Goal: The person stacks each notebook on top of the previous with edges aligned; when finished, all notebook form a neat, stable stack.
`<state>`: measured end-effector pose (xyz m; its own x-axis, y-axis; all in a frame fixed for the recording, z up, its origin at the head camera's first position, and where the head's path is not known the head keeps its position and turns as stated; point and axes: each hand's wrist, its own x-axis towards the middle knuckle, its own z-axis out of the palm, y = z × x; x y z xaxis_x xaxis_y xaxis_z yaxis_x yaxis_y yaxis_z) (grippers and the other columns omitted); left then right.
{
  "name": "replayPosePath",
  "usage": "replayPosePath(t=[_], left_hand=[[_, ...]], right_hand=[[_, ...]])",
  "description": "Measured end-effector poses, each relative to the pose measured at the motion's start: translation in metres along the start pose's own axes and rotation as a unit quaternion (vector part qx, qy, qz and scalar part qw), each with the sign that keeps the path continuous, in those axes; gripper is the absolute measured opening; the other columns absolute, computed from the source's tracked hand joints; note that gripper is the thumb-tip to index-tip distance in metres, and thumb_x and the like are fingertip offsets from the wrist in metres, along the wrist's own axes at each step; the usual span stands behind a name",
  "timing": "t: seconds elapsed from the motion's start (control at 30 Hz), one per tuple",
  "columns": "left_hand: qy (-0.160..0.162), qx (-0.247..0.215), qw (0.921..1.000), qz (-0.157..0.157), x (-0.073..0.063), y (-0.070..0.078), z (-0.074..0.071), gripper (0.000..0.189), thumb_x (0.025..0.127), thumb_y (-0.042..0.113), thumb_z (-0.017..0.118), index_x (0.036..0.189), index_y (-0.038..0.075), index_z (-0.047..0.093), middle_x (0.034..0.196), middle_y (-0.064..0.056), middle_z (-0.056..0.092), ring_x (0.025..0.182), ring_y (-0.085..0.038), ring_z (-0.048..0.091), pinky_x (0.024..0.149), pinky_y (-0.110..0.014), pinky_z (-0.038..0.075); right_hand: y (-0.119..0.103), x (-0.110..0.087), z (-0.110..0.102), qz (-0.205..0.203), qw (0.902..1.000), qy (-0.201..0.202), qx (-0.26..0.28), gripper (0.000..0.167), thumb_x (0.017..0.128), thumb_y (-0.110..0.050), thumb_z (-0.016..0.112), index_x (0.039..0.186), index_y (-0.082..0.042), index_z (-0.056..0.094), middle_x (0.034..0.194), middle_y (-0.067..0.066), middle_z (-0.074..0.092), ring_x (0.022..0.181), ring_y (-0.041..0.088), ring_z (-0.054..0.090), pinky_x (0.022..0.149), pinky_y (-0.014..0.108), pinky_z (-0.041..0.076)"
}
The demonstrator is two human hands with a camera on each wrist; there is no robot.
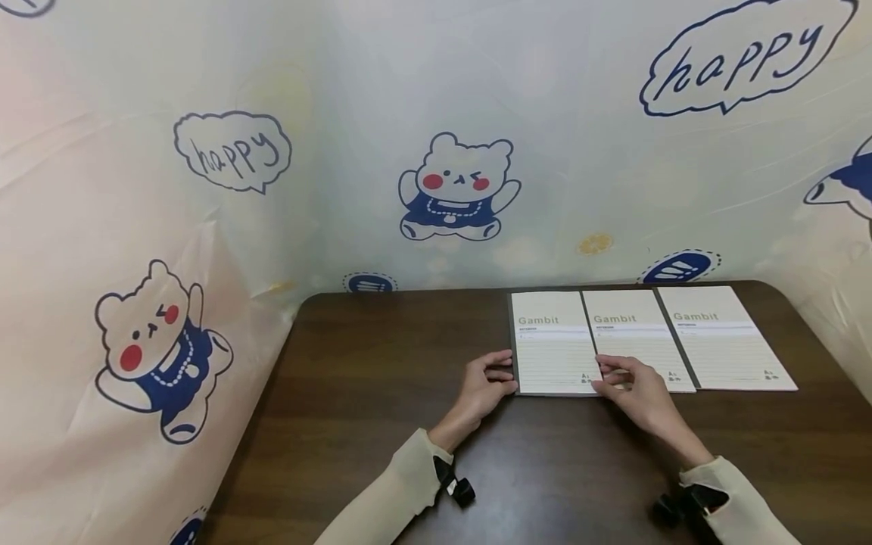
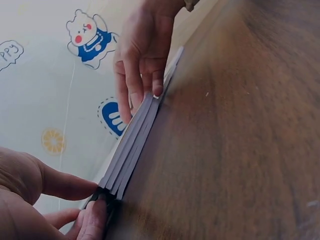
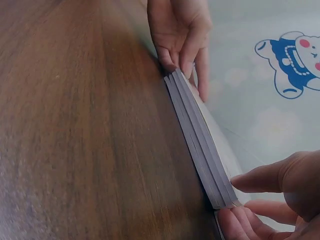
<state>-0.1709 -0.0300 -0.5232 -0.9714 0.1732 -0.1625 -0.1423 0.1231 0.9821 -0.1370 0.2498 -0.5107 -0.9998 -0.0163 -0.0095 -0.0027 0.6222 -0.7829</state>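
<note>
A stack of several notebooks [image 1: 550, 359] with white covers marked "Gambit" lies on the dark wooden table, its layered page edges [image 3: 197, 142] showing in the right wrist view. My left hand [image 1: 482, 387] grips the stack at its near left corner, by the dark spine. At the near right corner, my right hand [image 1: 639, 393] holds the same stack between thumb and fingers. Just beyond the right fingers lies a middle notebook [image 1: 630, 344], partly hidden by that hand. How far the fingertips reach under the stack cannot be seen.
Another notebook [image 1: 729, 348] lies at the right of the row. The brown table [image 1: 381, 363] meets a hanging cloth [image 1: 327, 189] printed with bears along its back edge. A dark wrist camera [image 1: 463, 492] hangs from the left cuff.
</note>
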Motion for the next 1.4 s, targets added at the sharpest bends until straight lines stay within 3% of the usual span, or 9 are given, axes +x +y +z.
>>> replayPosePath(t=[0.3,0.4,0.47,0.57,0.73,0.9,0.97,1.23,1.4], left_hand=[[0.019,0.041,0.9989,0.006,-0.003,0.006,0.004,0.053,0.086,0.003,0.080,0.137,0.006,0.066,0.128,-0.017,0.068,0.100,-0.021,0.070,0.079,-0.026,0.057],[0.028,0.105,0.9927,0.053,-0.006,0.011,0.008,0.052,0.087,0.008,0.081,0.137,0.007,0.066,0.126,-0.015,0.067,0.103,-0.022,0.067,0.084,-0.030,0.059],[0.029,0.168,0.9804,0.098,-0.007,0.014,0.011,0.048,0.089,0.011,0.081,0.135,0.008,0.068,0.125,-0.014,0.066,0.106,-0.025,0.065,0.089,-0.034,0.058],[0.018,0.269,0.9489,0.165,-0.009,0.017,0.018,0.041,0.092,0.017,0.079,0.132,0.010,0.070,0.127,-0.011,0.064,0.113,-0.027,0.060,0.097,-0.039,0.054],[-0.048,0.397,0.8825,0.247,-0.010,0.019,0.029,0.039,0.096,0.028,0.077,0.132,0.014,0.069,0.134,-0.003,0.063,0.122,-0.021,0.058,0.104,-0.035,0.050],[-0.171,0.518,0.7755,0.317,-0.008,0.025,0.044,0.056,0.099,0.042,0.070,0.148,0.018,0.057,0.158,-0.003,0.051,0.150,-0.019,0.046,0.127,-0.041,0.035],[-0.206,0.549,0.7388,0.332,-0.006,0.027,0.052,0.062,0.100,0.046,0.067,0.153,0.018,0.052,0.166,-0.005,0.042,0.156,-0.021,0.037,0.131,-0.045,0.027],[-0.258,0.646,0.6443,0.317,-0.003,0.034,0.095,0.078,0.103,0.059,0.055,0.166,0.022,0.028,0.175,0.000,0.021,0.163,-0.018,0.021,0.133,-0.038,0.021],[-0.245,0.679,0.6156,0.317,-0.003,0.034,0.116,0.076,0.105,0.062,0.046,0.165,0.018,0.031,0.174,-0.001,0.026,0.162,-0.018,0.026,0.131,-0.036,0.026]], right_hand=[[-0.002,-0.005,-0.003,-0.011,0.9999,-0.007,-0.007,0.049,0.097,-0.020,0.076,0.139,0.000,0.062,0.119,0.021,0.071,0.098,0.028,0.073,0.071,0.020,0.055],[-0.002,-0.007,-0.006,-0.025,0.9996,-0.002,-0.013,0.048,0.097,-0.019,0.076,0.139,0.000,0.062,0.119,0.020,0.072,0.097,0.027,0.074,0.072,0.020,0.056],[-0.002,-0.010,-0.008,-0.042,0.9989,0.007,-0.022,0.047,0.097,-0.018,0.076,0.138,0.000,0.063,0.118,0.020,0.072,0.096,0.027,0.074,0.075,0.022,0.058],[-0.002,-0.014,-0.013,-0.074,0.9960,0.027,-0.042,0.046,0.096,-0.014,0.076,0.138,0.000,0.063,0.116,0.020,0.072,0.094,0.027,0.074,0.076,0.027,0.060],[0.005,-0.021,-0.023,-0.125,0.9860,0.066,-0.088,0.046,0.092,-0.006,0.077,0.135,0.003,0.064,0.116,0.024,0.069,0.092,0.033,0.074,0.069,0.034,0.062],[0.020,-0.027,-0.037,-0.138,0.9726,0.097,-0.160,0.047,0.087,-0.005,0.080,0.130,0.005,0.066,0.114,0.025,0.067,0.092,0.039,0.072,0.070,0.046,0.061],[0.026,-0.031,-0.042,-0.126,0.9705,0.097,-0.181,0.046,0.087,-0.007,0.081,0.129,0.006,0.066,0.115,0.026,0.067,0.094,0.041,0.070,0.074,0.054,0.059],[0.049,-0.040,-0.059,-0.099,0.9678,0.034,-0.229,0.057,0.096,-0.029,0.077,0.136,0.008,0.061,0.142,0.038,0.054,0.126,0.058,0.053,0.097,0.073,0.044],[0.060,-0.044,-0.064,-0.085,0.9705,-0.033,-0.223,0.073,0.103,-0.045,0.063,0.153,0.006,0.046,0.162,0.034,0.035,0.145,0.058,0.037,0.107,0.074,0.037]])
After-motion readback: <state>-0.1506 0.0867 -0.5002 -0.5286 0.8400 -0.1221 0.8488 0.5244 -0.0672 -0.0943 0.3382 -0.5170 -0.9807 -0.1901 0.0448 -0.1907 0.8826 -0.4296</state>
